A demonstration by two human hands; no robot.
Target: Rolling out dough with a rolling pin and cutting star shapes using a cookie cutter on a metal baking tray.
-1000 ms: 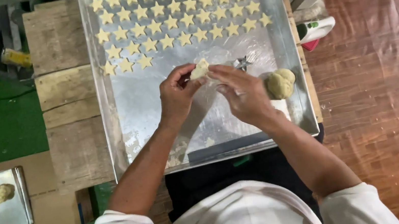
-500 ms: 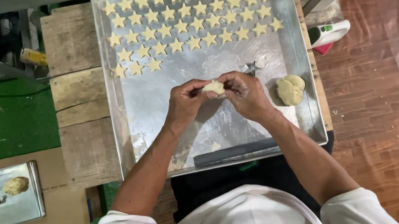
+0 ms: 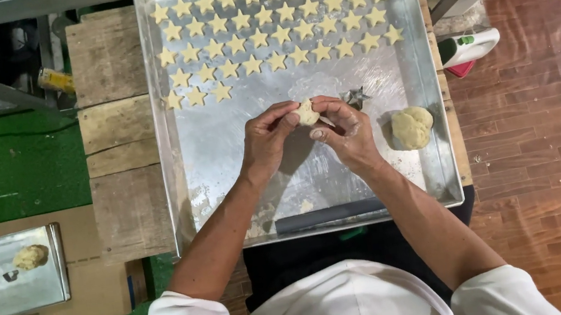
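Dough piece (image 3: 306,112): small, pale, lumpy, pinched between both hands (image 3: 306,129).

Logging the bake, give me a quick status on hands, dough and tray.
Both hands, left hand and right hand, pinch a small dough piece over the metal tray. Star cutter beside right fingers. Nothing in the way.

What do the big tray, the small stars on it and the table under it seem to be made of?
Tray: thin metal, likely aluminium or steel; dull grey sheen, smears. Stars: pale yellow raw dough, matte, like the lump nearby. Table: bare, worn wooden planks with visible grain.
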